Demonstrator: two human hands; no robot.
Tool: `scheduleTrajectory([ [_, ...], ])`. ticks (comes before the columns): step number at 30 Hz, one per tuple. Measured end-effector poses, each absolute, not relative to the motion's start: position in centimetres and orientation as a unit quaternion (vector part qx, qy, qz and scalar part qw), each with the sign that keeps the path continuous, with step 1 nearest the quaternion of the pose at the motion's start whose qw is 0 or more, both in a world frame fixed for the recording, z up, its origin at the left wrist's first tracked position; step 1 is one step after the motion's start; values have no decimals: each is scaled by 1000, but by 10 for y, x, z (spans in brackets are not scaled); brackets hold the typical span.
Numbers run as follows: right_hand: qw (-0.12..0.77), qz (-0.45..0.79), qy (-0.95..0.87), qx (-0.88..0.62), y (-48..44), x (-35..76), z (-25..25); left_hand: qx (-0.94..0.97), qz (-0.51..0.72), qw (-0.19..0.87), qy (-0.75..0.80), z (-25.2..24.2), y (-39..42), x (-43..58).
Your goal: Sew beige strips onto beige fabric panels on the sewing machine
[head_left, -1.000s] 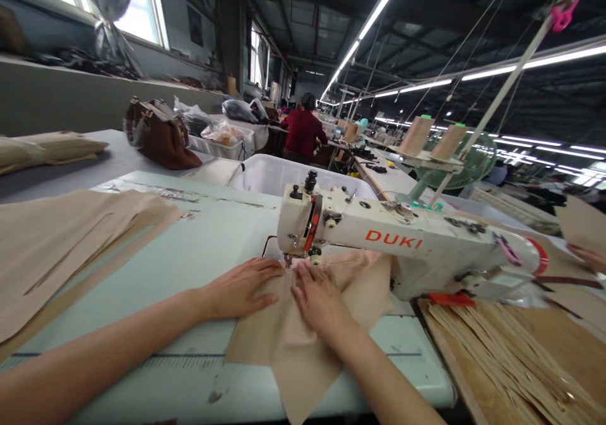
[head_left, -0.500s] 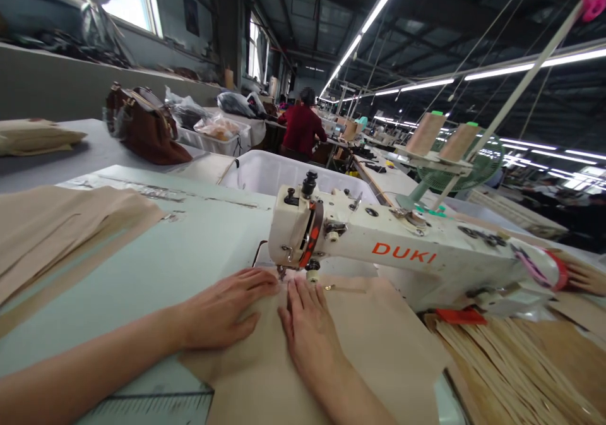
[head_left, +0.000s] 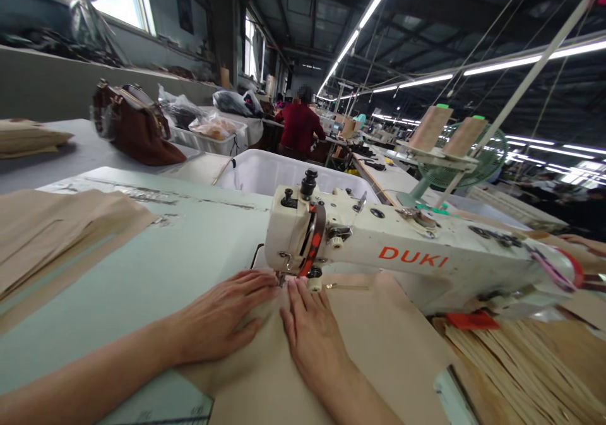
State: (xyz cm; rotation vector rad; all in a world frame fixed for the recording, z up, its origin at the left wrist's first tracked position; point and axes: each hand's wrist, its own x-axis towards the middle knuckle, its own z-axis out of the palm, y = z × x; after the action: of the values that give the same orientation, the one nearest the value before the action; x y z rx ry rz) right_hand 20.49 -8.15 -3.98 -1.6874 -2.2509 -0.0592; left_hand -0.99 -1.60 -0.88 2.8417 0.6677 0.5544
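Note:
A white DUKI sewing machine [head_left: 402, 254] stands on a pale green table [head_left: 180, 254]. A piece of beige fabric [head_left: 379, 343] lies flat under its needle. My left hand [head_left: 220, 317] rests flat on the fabric just left of the presser foot, fingers stretched out. My right hand [head_left: 310, 330] lies flat beside it, fingertips close to the needle. Both hands press the fabric down; neither grips anything.
A stack of beige fabric pieces [head_left: 57, 235] lies at the left. A white bin [head_left: 279, 169] stands behind the machine. Several tan strips [head_left: 521, 368] are piled at the right. A brown bag [head_left: 132, 125], thread cones [head_left: 428, 128], a green fan [head_left: 473, 160] and a person in red [head_left: 299, 128] are farther back.
The beige fabric, bunched a second ago, now lies spread flat under the machine. Both hands stay by the needle; the view has drawn closer and shifted slightly.

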Motion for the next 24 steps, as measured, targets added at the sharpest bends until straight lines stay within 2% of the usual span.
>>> scheduleTrajectory([
  [12, 162, 0, -791, -590, -78, 205, -35, 957, 180, 53, 223, -9, -17, -8],
  [20, 169, -1, -788, -591, -84, 205, -26, 947, 216, 29, 236, -38, -9, -17],
  [24, 174, 7, -783, -598, -83, 203, -24, 942, 194, 14, 273, -40, -6, -16],
])
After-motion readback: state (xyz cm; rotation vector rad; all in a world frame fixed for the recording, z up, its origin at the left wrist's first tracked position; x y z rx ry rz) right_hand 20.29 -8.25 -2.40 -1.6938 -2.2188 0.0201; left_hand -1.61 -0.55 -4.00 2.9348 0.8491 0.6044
